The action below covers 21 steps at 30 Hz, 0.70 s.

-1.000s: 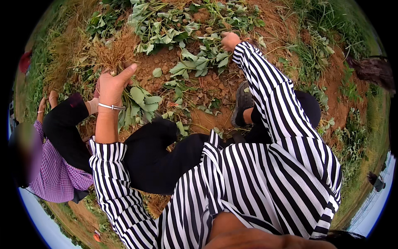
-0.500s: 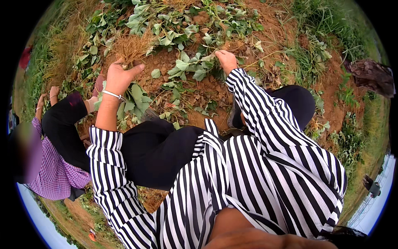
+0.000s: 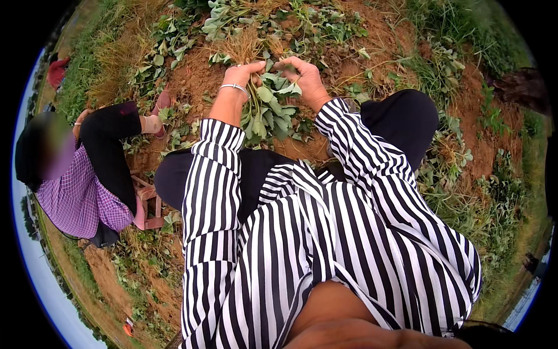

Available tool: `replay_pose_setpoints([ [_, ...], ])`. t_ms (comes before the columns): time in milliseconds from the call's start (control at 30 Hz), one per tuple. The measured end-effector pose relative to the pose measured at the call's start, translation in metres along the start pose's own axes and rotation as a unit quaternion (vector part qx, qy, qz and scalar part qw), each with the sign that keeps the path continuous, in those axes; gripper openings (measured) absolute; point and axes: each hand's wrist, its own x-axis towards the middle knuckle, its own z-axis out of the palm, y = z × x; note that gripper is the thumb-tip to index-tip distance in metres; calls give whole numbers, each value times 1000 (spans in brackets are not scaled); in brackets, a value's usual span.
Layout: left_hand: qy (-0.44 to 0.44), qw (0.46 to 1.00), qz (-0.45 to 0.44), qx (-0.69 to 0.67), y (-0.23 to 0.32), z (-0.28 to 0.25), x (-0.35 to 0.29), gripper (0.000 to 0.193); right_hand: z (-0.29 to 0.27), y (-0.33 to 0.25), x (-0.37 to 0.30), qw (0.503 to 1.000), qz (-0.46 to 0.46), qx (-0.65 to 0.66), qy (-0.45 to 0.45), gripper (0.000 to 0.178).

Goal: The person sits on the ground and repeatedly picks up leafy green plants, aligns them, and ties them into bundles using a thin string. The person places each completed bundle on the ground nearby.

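Observation:
My left hand [image 3: 237, 77] is closed round a bunch of leafy seedlings [image 3: 264, 119]. Their brown, bare roots [image 3: 241, 47] fan out above my thumb, and the green lobed leaves hang down below the hand. Close beside it, to the right, my right hand [image 3: 306, 78] has thumb and fingers bent together on another seedling [image 3: 282, 86]. Its leaves show under the fingers, and a small tuft of roots [image 3: 275, 45] stands above them. The exact grip of the right fingertips is partly hidden.
Uprooted leafy plants [image 3: 224, 17] lie on the reddish soil ahead. To the left sits a person in a checked purple shirt [image 3: 87, 189], with a low pink stool [image 3: 152, 203] alongside. Tall grass [image 3: 442, 29] grows at the far right, near a dark crumpled thing [image 3: 523, 90].
My left hand has moved right with its bunch, close to my right hand. The right hand has drawn slightly left and up from the plants on the soil, now with a seedling at its fingers.

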Motion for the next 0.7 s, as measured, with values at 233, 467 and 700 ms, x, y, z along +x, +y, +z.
replay_pose_setpoints([
  [233,-130,948,-53,-287,-80,-5,-22,13,3,-20,-33,952,150,260,-57,10],
  [467,-95,975,-65,-189,-100,-12,-5,18,13,6,-42,966,160,163,-122,4],
  [700,-70,973,-90,-199,-111,-8,9,24,3,22,-43,984,71,-7,-163,20],
])
